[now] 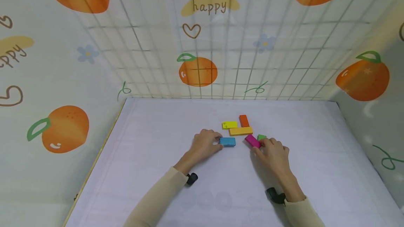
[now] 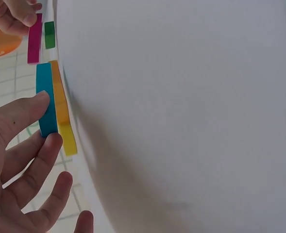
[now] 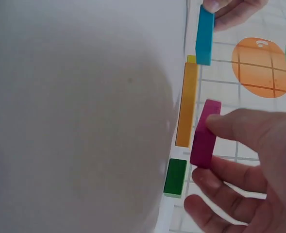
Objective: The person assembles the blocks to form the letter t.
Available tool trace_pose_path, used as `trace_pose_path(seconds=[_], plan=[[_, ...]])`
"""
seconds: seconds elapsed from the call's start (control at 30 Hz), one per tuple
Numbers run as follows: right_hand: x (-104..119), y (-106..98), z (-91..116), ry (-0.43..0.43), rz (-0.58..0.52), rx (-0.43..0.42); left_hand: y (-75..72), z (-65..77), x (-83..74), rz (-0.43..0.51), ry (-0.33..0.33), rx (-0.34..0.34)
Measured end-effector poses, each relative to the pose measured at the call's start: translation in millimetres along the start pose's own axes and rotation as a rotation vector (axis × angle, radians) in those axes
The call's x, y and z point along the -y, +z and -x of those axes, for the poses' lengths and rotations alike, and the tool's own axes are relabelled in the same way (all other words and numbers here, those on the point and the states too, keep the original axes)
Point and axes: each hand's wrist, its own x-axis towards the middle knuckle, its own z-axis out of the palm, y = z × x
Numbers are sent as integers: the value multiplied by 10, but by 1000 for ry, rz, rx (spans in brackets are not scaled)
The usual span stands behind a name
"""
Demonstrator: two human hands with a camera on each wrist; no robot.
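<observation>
My left hand (image 1: 205, 143) pinches a blue block (image 1: 228, 142) by its left end; the left wrist view shows the thumb (image 2: 33, 109) on its face and a fingertip at its end. To the right, my right hand (image 1: 276, 155) holds a magenta block (image 1: 252, 140) between thumb and fingers, and it is slanted in the head view. A green block (image 3: 175, 177) lies just beyond the right fingertips. Behind the two held blocks are a long amber block (image 1: 241, 131), a yellow block (image 1: 229, 125) and a red-orange block (image 1: 244, 121), grouped close together.
The blocks are on a white tabletop (image 1: 151, 132). Upright cloth with oranges and a grid (image 1: 161, 45) borders its back, with side panels at left and right. Dark wrist devices (image 1: 275, 196) sit by both sleeves.
</observation>
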Motion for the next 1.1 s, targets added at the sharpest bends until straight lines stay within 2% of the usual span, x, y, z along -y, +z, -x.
trace_pose_path(seconds=[0.2,0.5,1.1], plan=[[-2,-2,-13,-85,4,-10,-101,102,87,39,9,-1],[47,11,-58,-142,24,14,-177,224,231,88,-25,9],[159,45,-138,-231,36,5,-389,461,605,145,-23,-65]])
